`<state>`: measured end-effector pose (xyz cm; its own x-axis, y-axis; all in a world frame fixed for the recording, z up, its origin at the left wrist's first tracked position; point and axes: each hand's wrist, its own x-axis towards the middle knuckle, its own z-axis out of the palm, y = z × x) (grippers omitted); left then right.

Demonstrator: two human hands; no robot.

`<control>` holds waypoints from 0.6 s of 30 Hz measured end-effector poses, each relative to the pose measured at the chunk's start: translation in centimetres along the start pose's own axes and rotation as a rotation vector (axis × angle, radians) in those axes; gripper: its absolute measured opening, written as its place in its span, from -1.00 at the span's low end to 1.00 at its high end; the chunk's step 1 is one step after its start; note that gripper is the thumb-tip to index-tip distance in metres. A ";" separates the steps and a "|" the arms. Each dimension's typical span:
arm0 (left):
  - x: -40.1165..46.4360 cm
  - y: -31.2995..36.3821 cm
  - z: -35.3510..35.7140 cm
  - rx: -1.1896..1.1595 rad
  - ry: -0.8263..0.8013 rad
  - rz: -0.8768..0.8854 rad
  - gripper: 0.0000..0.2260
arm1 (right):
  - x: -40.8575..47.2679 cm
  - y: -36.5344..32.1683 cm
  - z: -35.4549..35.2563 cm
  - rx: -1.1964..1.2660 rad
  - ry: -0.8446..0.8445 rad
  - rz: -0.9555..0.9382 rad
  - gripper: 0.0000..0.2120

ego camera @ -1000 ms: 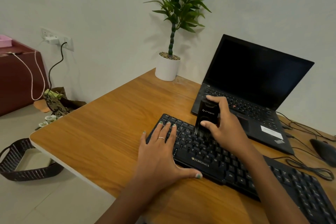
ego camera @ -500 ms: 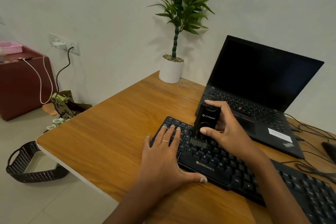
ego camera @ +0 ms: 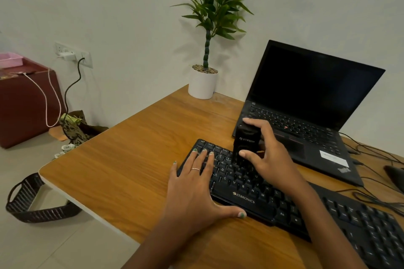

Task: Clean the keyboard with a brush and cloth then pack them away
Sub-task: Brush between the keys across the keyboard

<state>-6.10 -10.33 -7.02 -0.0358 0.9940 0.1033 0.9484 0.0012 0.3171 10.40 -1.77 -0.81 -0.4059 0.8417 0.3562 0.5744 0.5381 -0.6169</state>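
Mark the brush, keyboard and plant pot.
brush (ego camera: 246,141): head view, black body with logo.
keyboard (ego camera: 244,200): head view, front edge by the printed logo.
plant pot (ego camera: 202,85): head view, white side wall.

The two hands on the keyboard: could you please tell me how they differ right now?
The left hand lies flat with straight fingers on the keyboard's left end; the right hand curls round the black brush, holding it upright on the keys. The left hand holds nothing; the right hand grips a tool. The left hand wears a ring; none shows on the right hand. Both reach over the keyboard.
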 end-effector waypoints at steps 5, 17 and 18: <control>0.0 0.0 0.1 -0.001 -0.008 0.004 0.18 | 0.3 0.6 -0.4 -0.039 0.044 0.044 -0.35; 0.0 0.0 0.1 0.003 0.005 0.002 0.18 | 0.8 0.2 1.0 -0.053 0.043 0.016 -0.36; 0.0 0.0 0.1 0.001 0.007 0.003 0.18 | 0.9 0.2 0.9 -0.087 0.061 0.027 -0.36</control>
<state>-6.09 -10.29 -7.08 -0.0354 0.9932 0.1111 0.9489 -0.0015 0.3157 9.48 -0.98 -1.25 -0.3471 0.8556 0.3840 0.6450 0.5150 -0.5646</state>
